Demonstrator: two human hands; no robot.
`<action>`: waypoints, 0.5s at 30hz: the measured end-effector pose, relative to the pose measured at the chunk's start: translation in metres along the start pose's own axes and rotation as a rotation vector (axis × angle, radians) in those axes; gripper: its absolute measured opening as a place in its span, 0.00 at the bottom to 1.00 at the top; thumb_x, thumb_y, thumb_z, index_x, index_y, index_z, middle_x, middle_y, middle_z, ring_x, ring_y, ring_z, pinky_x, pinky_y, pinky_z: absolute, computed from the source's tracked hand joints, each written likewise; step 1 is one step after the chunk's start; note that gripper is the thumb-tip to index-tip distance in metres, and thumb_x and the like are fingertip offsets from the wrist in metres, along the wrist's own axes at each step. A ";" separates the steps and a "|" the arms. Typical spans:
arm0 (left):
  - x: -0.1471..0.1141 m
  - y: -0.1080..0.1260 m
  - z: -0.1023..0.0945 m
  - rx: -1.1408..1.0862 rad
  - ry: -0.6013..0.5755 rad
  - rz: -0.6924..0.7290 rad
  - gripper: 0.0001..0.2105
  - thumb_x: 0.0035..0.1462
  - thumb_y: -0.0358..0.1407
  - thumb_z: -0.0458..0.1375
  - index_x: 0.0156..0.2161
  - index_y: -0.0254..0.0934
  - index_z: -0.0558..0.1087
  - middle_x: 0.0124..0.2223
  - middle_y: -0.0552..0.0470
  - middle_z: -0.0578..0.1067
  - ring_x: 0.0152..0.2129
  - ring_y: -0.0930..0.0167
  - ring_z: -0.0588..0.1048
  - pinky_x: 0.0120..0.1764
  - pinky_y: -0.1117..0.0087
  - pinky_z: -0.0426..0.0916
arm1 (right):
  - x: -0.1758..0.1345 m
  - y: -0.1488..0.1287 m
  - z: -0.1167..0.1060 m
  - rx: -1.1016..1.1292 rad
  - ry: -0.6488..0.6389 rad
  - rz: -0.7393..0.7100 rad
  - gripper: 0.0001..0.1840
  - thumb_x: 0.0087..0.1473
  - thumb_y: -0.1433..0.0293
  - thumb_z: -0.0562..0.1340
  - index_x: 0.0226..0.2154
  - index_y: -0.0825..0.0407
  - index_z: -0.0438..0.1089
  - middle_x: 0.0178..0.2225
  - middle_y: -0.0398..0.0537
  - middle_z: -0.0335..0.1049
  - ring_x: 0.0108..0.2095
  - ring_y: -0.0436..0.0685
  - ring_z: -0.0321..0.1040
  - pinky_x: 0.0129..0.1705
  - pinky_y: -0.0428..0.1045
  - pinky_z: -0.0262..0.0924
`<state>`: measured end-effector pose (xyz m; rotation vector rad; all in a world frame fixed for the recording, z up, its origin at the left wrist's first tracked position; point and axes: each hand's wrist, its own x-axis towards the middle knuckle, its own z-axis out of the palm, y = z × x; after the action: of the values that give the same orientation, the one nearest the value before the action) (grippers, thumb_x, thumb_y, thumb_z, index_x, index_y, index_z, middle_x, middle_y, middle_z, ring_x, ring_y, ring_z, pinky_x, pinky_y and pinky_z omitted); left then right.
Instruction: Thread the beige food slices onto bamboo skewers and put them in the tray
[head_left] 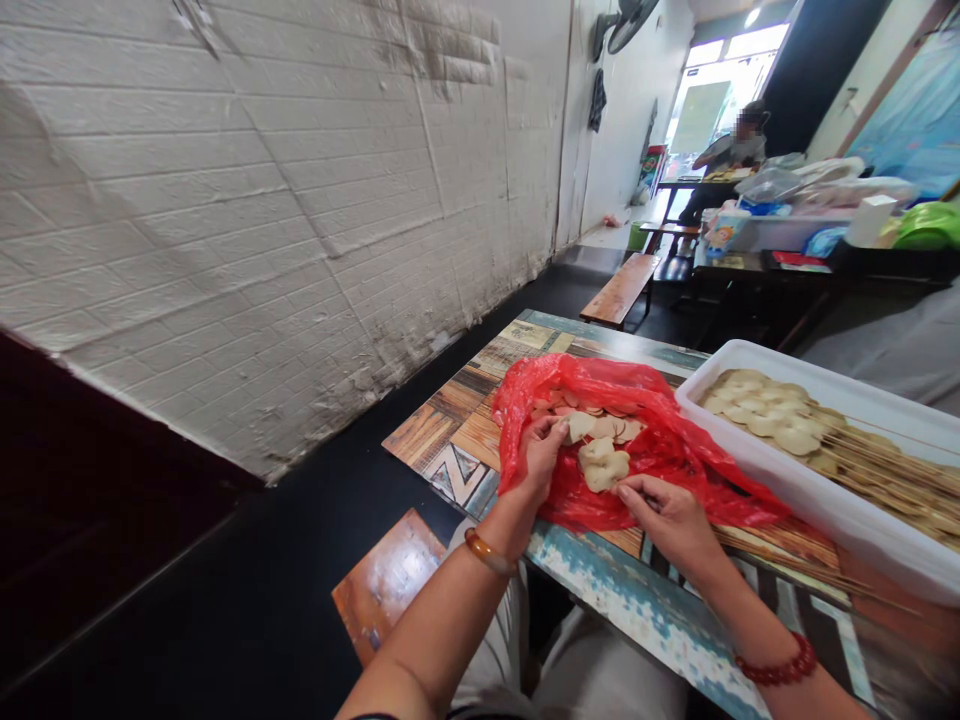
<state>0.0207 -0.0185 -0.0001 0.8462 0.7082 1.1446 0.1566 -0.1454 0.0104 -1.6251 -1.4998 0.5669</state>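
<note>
A red plastic bag [600, 375] lies spread open on the table, with loose pale, thin, round slices [619, 428] in it; they look like potato slices, but I cannot be sure. At the bag's left side, my left hand [541, 455] pinches a pale slice [579, 427] between thumb and fingertips. My right hand [666, 512] is closed at the bag's near right edge, its fingertips at the rim of a small cluster of slices [604, 465]. Whether a thin stick runs through that cluster into my right fingers is hidden.
Right of the bag, a white plastic tub [739, 352] holds slices threaded on thin wooden skewers [892, 462]. More skewers [817, 570] lie on the patterned table [472, 400]. A wooden stool [390, 575], a bench [622, 288] and a white wall [337, 200] surround it. Another person [731, 150] sits farther back.
</note>
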 end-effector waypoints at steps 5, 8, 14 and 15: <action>0.000 0.001 0.000 0.011 -0.023 -0.024 0.10 0.38 0.37 0.66 0.26 0.33 0.74 0.24 0.53 0.72 0.22 0.76 0.67 0.31 0.74 0.61 | 0.000 -0.002 0.002 0.144 -0.004 0.100 0.18 0.52 0.57 0.56 0.26 0.53 0.72 0.18 0.41 0.64 0.20 0.50 0.60 0.21 0.44 0.55; -0.002 0.003 0.001 -0.040 -0.073 -0.068 0.11 0.38 0.37 0.67 0.27 0.33 0.74 0.24 0.55 0.72 0.21 0.78 0.66 0.28 0.76 0.59 | 0.000 -0.001 0.004 0.318 -0.045 0.219 0.19 0.50 0.54 0.57 0.26 0.54 0.69 0.16 0.38 0.58 0.15 0.46 0.53 0.17 0.43 0.48; -0.009 0.010 0.004 -0.157 -0.142 -0.249 0.15 0.42 0.40 0.65 0.34 0.33 0.73 0.29 0.50 0.74 0.23 0.74 0.71 0.29 0.73 0.63 | 0.001 -0.004 0.002 0.441 -0.063 0.281 0.23 0.48 0.49 0.58 0.28 0.54 0.68 0.17 0.38 0.56 0.15 0.45 0.49 0.16 0.43 0.45; -0.009 0.010 0.003 -0.162 -0.152 -0.267 0.15 0.42 0.40 0.65 0.34 0.33 0.73 0.29 0.50 0.75 0.23 0.74 0.71 0.30 0.73 0.64 | 0.001 -0.005 0.001 0.437 -0.059 0.281 0.24 0.48 0.49 0.58 0.28 0.54 0.68 0.17 0.38 0.56 0.15 0.46 0.49 0.16 0.43 0.45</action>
<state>0.0162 -0.0262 0.0109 0.6713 0.5754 0.8753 0.1529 -0.1447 0.0140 -1.4833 -1.0928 1.0284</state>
